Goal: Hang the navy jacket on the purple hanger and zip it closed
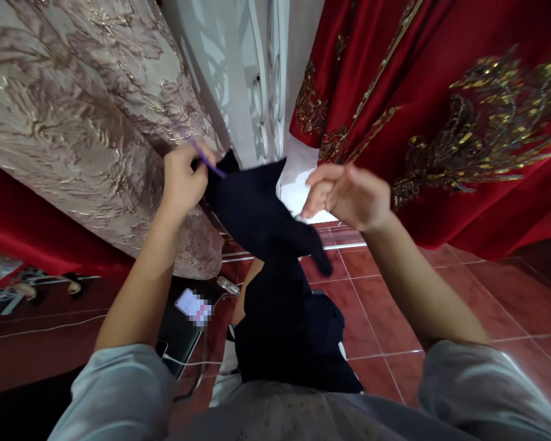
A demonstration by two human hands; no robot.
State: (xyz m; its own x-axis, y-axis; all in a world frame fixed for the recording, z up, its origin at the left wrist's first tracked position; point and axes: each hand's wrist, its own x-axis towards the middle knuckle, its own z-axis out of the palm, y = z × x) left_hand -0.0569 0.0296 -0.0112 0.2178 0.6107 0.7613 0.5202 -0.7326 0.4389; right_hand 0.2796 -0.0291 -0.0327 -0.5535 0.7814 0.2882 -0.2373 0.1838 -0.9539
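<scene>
A piece of dark navy cloth hangs in front of me, its upper left corner gripped in my left hand. A thin purple strip, blurred, runs from that hand across the cloth; what it is I cannot make out. My right hand is beside the cloth's right side, fingers bent together and smeared by motion. At its fingertips is a small pale spot, too small to name. The cloth's lower end curls to the right. More dark fabric lies over my lap.
A pale embossed gold-threaded fabric hangs at left, and red embroidered fabric at right. White ornate doors stand behind. A lit phone rests on a black seat with a white cable. Red tiles cover the floor.
</scene>
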